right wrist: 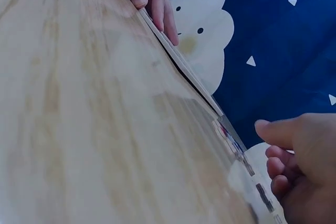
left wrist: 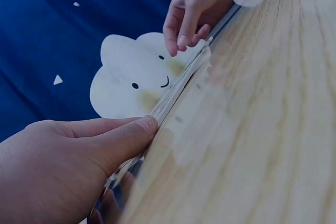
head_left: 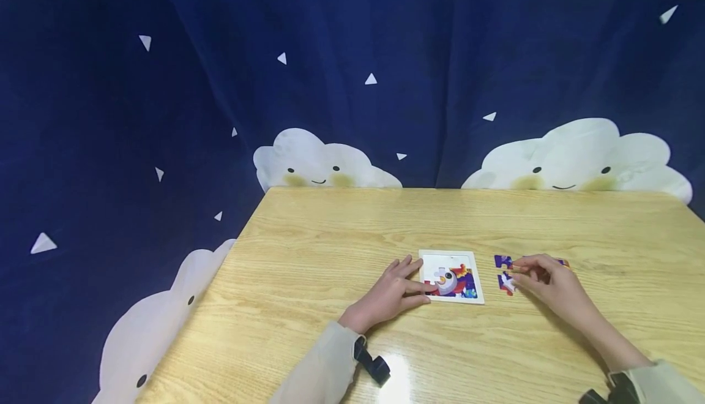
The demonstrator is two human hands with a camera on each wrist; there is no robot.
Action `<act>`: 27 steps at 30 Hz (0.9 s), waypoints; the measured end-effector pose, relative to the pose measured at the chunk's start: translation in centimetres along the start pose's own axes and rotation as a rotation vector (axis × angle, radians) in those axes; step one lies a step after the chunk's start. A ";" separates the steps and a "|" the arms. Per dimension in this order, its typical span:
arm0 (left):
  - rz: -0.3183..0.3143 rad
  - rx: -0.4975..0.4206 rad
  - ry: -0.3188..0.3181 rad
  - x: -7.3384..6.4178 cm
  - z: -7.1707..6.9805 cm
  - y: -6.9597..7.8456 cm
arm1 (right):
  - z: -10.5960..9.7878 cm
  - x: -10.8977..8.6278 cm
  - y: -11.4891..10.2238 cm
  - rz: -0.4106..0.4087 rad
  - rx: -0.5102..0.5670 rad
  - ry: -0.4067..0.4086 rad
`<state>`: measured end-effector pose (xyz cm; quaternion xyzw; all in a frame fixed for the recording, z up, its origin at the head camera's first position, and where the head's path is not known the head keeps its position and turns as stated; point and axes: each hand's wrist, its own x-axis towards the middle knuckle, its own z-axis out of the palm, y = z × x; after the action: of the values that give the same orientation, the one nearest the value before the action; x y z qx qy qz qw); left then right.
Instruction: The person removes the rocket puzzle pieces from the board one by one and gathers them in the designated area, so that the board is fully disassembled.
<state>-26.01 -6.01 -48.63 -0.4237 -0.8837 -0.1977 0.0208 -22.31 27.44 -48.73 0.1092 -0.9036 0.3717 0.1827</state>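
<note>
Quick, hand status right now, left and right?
Left hand: open, resting on the jigsaw puzzle tray.
Right hand: curved at the loose jigsaw pieces; cannot tell whether it pinches one.

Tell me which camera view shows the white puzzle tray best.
The head view: it looks down on the white puzzle tray, showing its rim and partly filled picture, though the left hand covers part of one side. The left wrist and right wrist views each show only a thin, edge-on strip of it.
</note>
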 end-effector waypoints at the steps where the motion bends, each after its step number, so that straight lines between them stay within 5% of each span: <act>1: 0.003 -0.004 0.001 0.0 -0.1 0.0 | 0.0 0.0 -0.1 -0.008 0.002 0.005; 27: 0.004 0.019 0.004 0.0 -0.1 0.0 | 4.9 2.2 -3.2 -0.151 0.070 -0.122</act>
<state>-26.03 -6.11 -48.55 -0.4248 -0.8847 -0.1901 0.0272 -24.48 21.61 -49.00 0.2056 -0.8888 0.3808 0.1510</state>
